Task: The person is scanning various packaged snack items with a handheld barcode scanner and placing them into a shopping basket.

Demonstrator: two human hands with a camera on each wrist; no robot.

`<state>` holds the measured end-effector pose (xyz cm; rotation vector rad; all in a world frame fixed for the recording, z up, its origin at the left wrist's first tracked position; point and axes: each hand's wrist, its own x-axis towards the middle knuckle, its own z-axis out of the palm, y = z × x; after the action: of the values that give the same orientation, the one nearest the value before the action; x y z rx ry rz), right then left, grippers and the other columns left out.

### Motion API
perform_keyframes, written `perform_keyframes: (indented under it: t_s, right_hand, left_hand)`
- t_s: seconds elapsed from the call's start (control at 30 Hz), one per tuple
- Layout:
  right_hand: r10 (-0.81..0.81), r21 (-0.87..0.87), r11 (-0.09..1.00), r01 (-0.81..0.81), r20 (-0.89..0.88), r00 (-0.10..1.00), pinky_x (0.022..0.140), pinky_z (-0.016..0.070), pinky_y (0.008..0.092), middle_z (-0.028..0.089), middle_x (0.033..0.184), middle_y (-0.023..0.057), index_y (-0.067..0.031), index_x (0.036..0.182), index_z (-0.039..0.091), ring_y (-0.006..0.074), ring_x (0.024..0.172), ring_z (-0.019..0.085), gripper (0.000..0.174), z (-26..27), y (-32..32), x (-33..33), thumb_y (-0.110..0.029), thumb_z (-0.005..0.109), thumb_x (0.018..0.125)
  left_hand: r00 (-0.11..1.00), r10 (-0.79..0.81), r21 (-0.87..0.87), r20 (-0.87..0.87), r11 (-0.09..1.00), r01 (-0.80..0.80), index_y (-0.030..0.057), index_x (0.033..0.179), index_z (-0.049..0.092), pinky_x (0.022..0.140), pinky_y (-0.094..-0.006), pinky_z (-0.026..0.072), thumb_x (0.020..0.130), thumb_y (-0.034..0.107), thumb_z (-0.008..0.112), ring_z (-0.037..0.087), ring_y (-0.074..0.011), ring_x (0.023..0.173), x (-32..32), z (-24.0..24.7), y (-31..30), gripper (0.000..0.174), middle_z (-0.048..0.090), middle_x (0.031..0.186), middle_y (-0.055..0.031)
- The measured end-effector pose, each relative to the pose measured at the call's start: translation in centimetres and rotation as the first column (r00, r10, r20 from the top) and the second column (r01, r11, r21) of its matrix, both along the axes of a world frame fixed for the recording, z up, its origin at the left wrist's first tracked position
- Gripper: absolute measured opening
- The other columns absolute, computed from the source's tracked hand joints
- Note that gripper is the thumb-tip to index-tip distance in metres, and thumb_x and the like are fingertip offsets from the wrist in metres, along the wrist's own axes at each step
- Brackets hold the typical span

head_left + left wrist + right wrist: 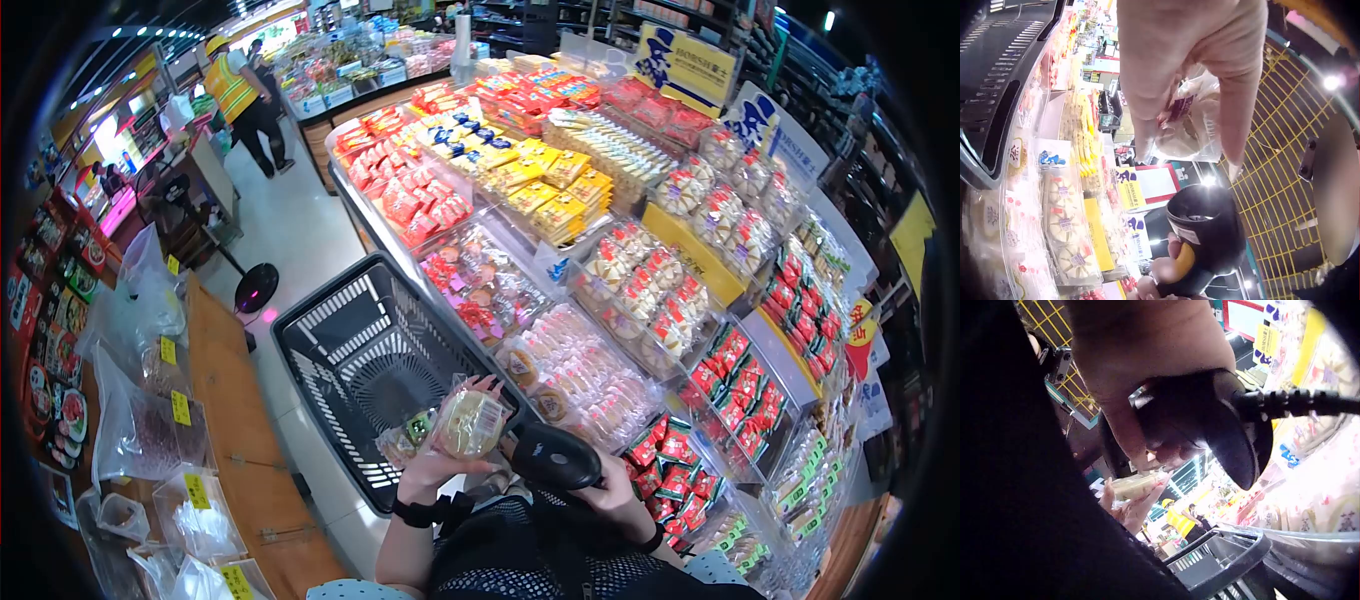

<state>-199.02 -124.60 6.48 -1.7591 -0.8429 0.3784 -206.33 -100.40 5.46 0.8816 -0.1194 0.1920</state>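
My left hand (440,468) grips a round, pale pastry in clear wrap (472,425), its printed barcode label facing up, above the near end of a dark grey shopping basket (325,335). In the left wrist view, thumb and fingers pinch the packet (1188,128) from both sides. My right hand (617,492) holds a black barcode scanner (555,458) by its handle, the head turned toward the pastry, a short distance off. A finger lies at the scanner's yellow trigger (1183,261); the cable (1297,403) leaves the handle. Small wrapped packets (405,438) lie in the basket.
Bins of wrapped snacks (600,370) slope up along the right. On the left runs a wooden counter (235,400) with plastic bags (150,400). A round black stand base (257,288) is on the aisle floor; farther off stands a person in a yellow vest (232,90).
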Motion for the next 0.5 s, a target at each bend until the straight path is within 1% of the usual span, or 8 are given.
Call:
perform_keyframes:
  t_s: [0.03,0.1,0.2,0.23,0.3,0.43,0.47,0.5]
  right_hand:
    - [-0.018,0.003,1.0,0.018,0.007,1.0,0.076,0.047,0.0328,0.062,0.096,0.0149,-0.0007,0.108,0.055,0.0274,0.087,0.062,0.045,-0.2,-0.4,0.3,-0.008,0.066,0.065]
    - [-0.032,-0.069,0.997,0.033,0.013,0.999,0.076,0.0474,0.0326,0.062,0.096,0.0153,-0.0014,0.107,0.056,0.0282,0.087,0.062,0.046,-1.0,-1.2,0.4,-0.007,0.067,0.063]
    - [-0.122,-0.045,0.991,0.123,0.024,0.992,0.076,0.0478,0.0328,0.062,0.096,0.0154,-0.0024,0.106,0.057,0.0291,0.086,0.062,0.045,-1.5,-2.4,0.6,-0.006,0.067,0.061]
    - [-0.159,-0.045,0.986,0.161,0.042,0.986,0.075,0.0479,0.0326,0.062,0.096,0.0153,-0.0025,0.105,0.058,0.0287,0.086,0.062,0.045,-1.4,-2.9,0.6,-0.006,0.067,0.061]
    - [-0.202,-0.045,0.978,0.205,0.057,0.978,0.075,0.0481,0.0323,0.062,0.095,0.015,-0.0025,0.105,0.058,0.0283,0.085,0.062,0.045,-1.3,-4.0,0.6,-0.006,0.067,0.061]
    - [-0.287,-0.027,0.956,0.291,0.093,0.953,0.072,0.0484,0.0316,0.063,0.091,0.0141,-0.0023,0.103,0.058,0.0271,0.082,0.063,0.043,-1.8,-6.9,0.9,-0.006,0.068,0.061]
    - [-0.303,-0.028,0.951,0.309,0.13,0.944,0.072,0.0484,0.0317,0.063,0.089,0.0138,-0.0027,0.104,0.058,0.027,0.082,0.063,0.043,-1.9,-7.8,1.0,-0.006,0.068,0.062]
    - [-0.318,-0.02,0.946,0.323,0.132,0.939,0.072,0.0484,0.0317,0.063,0.089,0.0138,-0.0027,0.104,0.058,0.027,0.082,0.063,0.043,-1.8,-8.5,1.1,-0.006,0.068,0.062]
  left_hand:
    - [1.0,-0.026,0.048,-0.012,0.999,0.026,0.0072,0.138,0.016,0.106,-0.042,0.025,0.054,-0.014,0.072,0.022,-0.0237,0.132,0.4,0.0,-0.3,0.104,0.023,0.142,-0.0096]
    - [0.998,-0.053,-0.017,0.02,0.998,0.054,0.0067,0.138,0.017,0.105,-0.0382,0.0276,0.055,-0.012,0.074,0.026,-0.0231,0.13,1.4,-0.1,-1.2,0.103,0.025,0.141,-0.0095]
    - [0.991,-0.016,0.307,-0.136,0.95,0.057,0.0057,0.137,0.019,0.102,-0.0341,0.0315,0.058,0.001,0.08,0.034,-0.0193,0.123,3.4,-0.5,-1.5,0.1,0.029,0.139,-0.0092]
    - [0.99,-0.03,0.311,-0.137,0.948,0.072,0.0057,0.137,0.019,0.102,-0.0341,0.0315,0.058,0.001,0.08,0.034,-0.0193,0.123,4.5,-0.1,-1.7,0.1,0.029,0.139,-0.0092]
    - [0.981,0.156,0.667,-0.114,0.744,-0.041,0.0054,0.136,0.02,0.101,-0.0335,0.0328,0.058,0.007,0.081,0.037,-0.0191,0.121,7.0,0.9,-2.3,0.099,0.031,0.136,-0.01]
    - [0.989,0.1,0.74,-0.112,0.672,0.016,0.0032,0.136,0.019,0.099,-0.0348,0.0343,0.058,0.012,0.083,0.038,-0.0206,0.117,13.0,2.3,-3.4,0.101,0.035,0.13,-0.0121]
    - [0.995,0.102,0.807,0.005,0.588,-0.065,0.0015,0.135,0.019,0.097,-0.0382,0.0339,0.056,0.018,0.084,0.039,-0.0251,0.115,15.0,1.8,-3.6,0.104,0.036,0.127,-0.0147]
    - [0.996,0.088,0.81,0.01,0.583,-0.06,0.0015,0.135,0.019,0.097,-0.0382,0.0339,0.056,0.018,0.084,0.039,-0.0251,0.115,16.8,2.0,-4.0,0.104,0.036,0.127,-0.0147]
